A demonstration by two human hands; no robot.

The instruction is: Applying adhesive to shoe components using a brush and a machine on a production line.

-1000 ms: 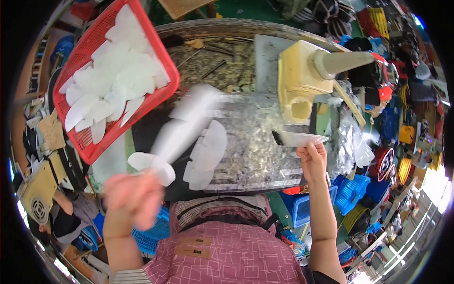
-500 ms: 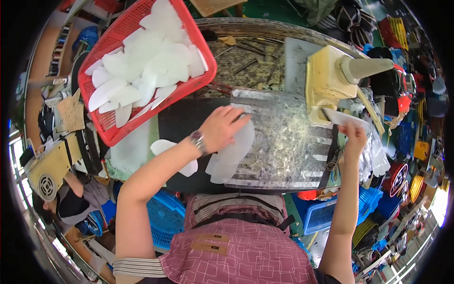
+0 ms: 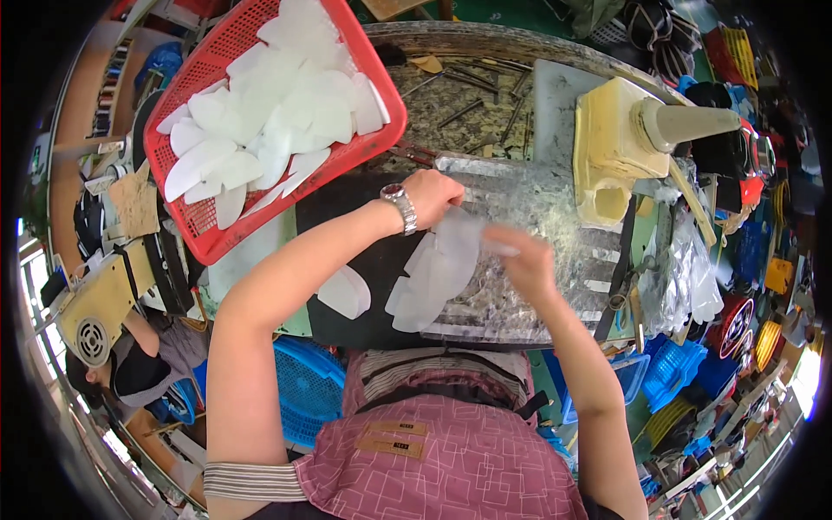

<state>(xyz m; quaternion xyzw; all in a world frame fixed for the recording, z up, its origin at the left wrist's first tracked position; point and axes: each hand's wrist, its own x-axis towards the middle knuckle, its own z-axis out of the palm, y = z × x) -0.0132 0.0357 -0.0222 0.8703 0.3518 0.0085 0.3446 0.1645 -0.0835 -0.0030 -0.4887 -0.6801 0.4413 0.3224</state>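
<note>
Several thin white, translucent shoe-sole-shaped pieces [image 3: 438, 282] lie overlapped in a fan on the table in front of me. My left hand [image 3: 431, 195], with a metal watch on its wrist, is closed at their far end; its fingertips are partly hidden. Over their right edge, my right hand [image 3: 524, 260] is smeared by motion. It grips a pale-handled brush [image 3: 503, 250], whose tip is too blurred to make out. Another white piece [image 3: 345, 293] rests left of the fan, partly under my left forearm. A yellowed glue container [image 3: 620, 143] with a cone-shaped spout stands to the right.
A red plastic basket [image 3: 392, 130] heaped with white pieces is at the far left. Thin metal rods [image 3: 461, 113] are scattered at the back of the worktable [image 3: 555, 208]. Clear plastic bags [image 3: 689, 269] hang at the right. At the left, another person [image 3: 143, 364] is partly visible.
My right hand has moved left with the brush, from the glue container's opening to the fanned pieces. My left hand has shifted slightly farther away, its fingers now drawn together.
</note>
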